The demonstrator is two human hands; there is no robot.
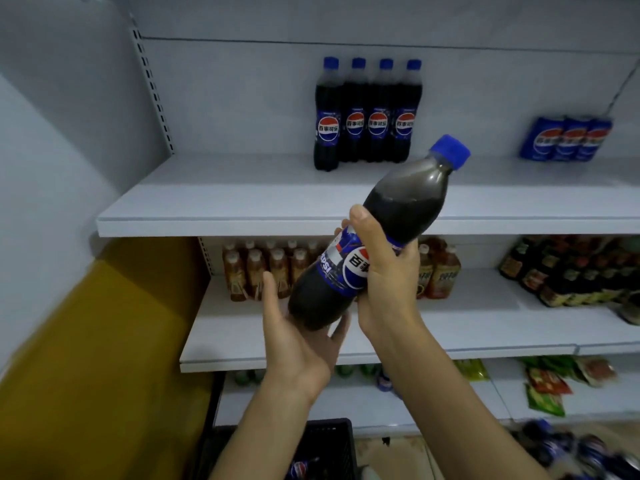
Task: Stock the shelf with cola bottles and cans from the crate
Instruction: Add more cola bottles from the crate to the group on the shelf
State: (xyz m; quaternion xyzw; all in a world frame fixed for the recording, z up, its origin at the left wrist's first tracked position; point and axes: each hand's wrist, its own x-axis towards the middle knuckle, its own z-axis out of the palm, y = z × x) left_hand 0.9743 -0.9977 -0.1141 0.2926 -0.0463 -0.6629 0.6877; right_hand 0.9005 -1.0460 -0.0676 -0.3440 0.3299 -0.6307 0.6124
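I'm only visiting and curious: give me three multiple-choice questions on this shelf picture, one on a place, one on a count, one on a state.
1. Where are the cola cans? A. on the upper shelf, right of the standing bottles B. on the floor C. in a hand
2. How many cola bottles stand on that shelf? A. two B. four C. six
3. How is the held bottle oriented? A. upright B. upside down C. tilted, cap toward the upper right

Answers: 1 A, they sit at the shelf's right end; 2 B, four stand in a row; 3 C, the right hand grips its label, the left hand cups its base, and it leans.
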